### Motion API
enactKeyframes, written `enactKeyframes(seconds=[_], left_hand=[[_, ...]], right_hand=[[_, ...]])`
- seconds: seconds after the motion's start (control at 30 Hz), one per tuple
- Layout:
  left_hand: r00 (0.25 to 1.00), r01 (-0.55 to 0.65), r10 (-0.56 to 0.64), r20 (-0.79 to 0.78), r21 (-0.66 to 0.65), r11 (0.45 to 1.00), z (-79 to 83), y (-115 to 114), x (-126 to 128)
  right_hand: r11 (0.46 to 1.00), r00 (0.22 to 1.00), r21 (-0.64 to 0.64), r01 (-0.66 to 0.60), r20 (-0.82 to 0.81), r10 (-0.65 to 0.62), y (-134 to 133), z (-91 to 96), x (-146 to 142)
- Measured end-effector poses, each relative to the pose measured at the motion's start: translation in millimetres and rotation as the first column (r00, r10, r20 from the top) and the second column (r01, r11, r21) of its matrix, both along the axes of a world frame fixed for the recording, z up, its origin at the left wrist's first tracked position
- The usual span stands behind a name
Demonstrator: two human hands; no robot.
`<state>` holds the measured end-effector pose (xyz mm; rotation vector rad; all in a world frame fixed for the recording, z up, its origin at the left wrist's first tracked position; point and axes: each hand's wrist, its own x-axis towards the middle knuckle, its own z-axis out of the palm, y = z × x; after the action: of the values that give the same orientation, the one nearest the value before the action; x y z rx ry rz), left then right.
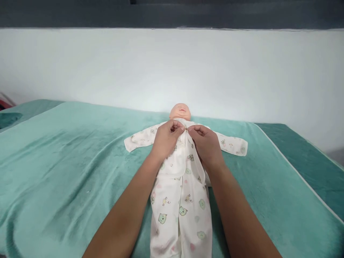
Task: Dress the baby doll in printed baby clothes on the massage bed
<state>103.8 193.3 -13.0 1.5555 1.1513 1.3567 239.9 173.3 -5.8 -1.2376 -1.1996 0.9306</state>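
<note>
A baby doll (180,111) lies on its back, dressed in a white printed shirt (172,163) and matching pants (166,215). My left hand (168,136) pinches the shirt's front edge just below the doll's neck. From the other side, my right hand (205,143) pinches the opposite front edge. A small button or snap (186,128) shows between my fingertips; its exact kind is too small to tell. Below my hands the two shirt fronts hang loose and part slightly. Both sleeves stretch out flat to the sides.
A light green plush blanket (80,161) with wrinkles on the left lies under the doll. Darker green cloth (301,150) borders it at the right. Behind the doll rises a white wall (172,68) with a dark band (172,16) above.
</note>
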Motion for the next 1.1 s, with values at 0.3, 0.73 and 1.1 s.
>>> enactKeyframes(seconds=[0.3, 0.73, 1.1], left_hand=[[0.999, 0.034, -0.034, -0.023, -0.041, 0.999, -2.7, 1.8, -4.5], [0.998, 0.053, -0.054, -0.012, -0.035, 0.998, -0.6, -1.0, -3.7], [0.996, 0.093, -0.092, 0.013, -0.090, 0.992, 0.5, -2.3, -5.5]], right_hand=[[0.999, 1.000, 0.035, 0.013, -0.012, -0.012, 1.9, -12.7, -0.6], [0.997, 0.991, 0.074, -0.033, 0.132, 0.023, -1.1, -10.5, 0.2], [0.979, 0.794, 0.193, -0.072, 0.605, -0.061, -4.2, -9.5, -4.5]])
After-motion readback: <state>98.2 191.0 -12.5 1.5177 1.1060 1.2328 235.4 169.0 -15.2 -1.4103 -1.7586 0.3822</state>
